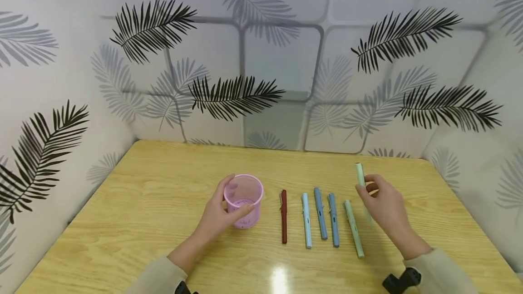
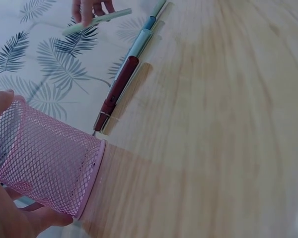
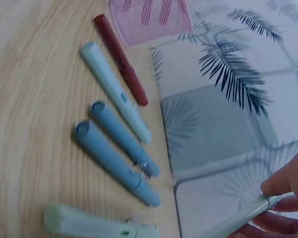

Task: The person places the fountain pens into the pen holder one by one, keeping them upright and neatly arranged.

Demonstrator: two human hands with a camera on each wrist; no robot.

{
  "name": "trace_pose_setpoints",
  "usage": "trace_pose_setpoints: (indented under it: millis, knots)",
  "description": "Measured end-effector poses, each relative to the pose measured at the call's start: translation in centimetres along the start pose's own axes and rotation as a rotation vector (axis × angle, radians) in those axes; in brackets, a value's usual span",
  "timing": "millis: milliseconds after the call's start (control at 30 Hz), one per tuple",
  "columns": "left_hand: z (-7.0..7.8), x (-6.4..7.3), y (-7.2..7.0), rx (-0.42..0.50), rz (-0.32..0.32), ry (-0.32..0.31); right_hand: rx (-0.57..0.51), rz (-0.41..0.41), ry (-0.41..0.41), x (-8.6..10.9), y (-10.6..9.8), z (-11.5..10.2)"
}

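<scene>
My left hand (image 1: 216, 212) grips a pink mesh pen cup (image 1: 250, 219), which stands upright on the table. The wire mesh wall (image 2: 49, 158) shows up close in the left wrist view. Over the table's right side, my right hand (image 1: 387, 205) pinches a pale green pen (image 1: 360, 175) between thumb and fingers, raised off the wood. Between the hands lie a dark red pen (image 1: 283, 218), a light blue pen (image 1: 307, 222), two darker blue pens (image 1: 320, 214) and a second green pen (image 1: 354, 230), the one nearest my right hand.
The light wood table (image 1: 135, 203) is bounded at the back and sides by pale panels (image 1: 282, 67) with a leaf print. The pens lie in a loose row to the right of the cup, roughly pointing away from me.
</scene>
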State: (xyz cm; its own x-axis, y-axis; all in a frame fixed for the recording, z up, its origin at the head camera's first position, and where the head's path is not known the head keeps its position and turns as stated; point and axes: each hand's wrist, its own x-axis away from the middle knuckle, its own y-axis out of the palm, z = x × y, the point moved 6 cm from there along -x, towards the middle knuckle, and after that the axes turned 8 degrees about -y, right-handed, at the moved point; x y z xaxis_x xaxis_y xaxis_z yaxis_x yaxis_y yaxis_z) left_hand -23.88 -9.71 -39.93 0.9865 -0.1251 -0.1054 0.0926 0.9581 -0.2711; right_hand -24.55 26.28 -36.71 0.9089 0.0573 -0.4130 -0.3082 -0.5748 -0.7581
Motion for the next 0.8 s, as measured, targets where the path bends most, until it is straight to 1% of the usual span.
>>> trace_pose_setpoints:
  millis: [200, 267, 400, 533, 700, 800]
  knots:
    - [0.3, 0.0, -0.1, -0.012, 0.001, 0.004, -0.091, 0.185, -0.138, -0.3, -0.1, -3.0]
    - [0.4, 0.1, -0.1, -0.014, 0.001, 0.005, -0.126, 0.221, -0.172, -0.5, 0.0, -3.8]
    - [0.4, 0.1, 0.0, -0.014, 0.004, 0.011, -0.230, 0.285, -0.260, -0.8, 0.3, -5.4]
    - [0.3, 0.0, 0.1, -0.015, 0.009, 0.016, -0.306, 0.339, -0.344, -1.0, 0.7, -6.6]
    - [0.2, 0.0, 0.2, -0.029, 0.016, 0.031, -0.401, 0.361, -0.382, -1.0, 1.1, -8.3]
    - [-1.0, -0.4, 0.3, -0.032, 0.026, 0.039, -0.451, 0.363, -0.417, -1.0, 0.9, -10.0]
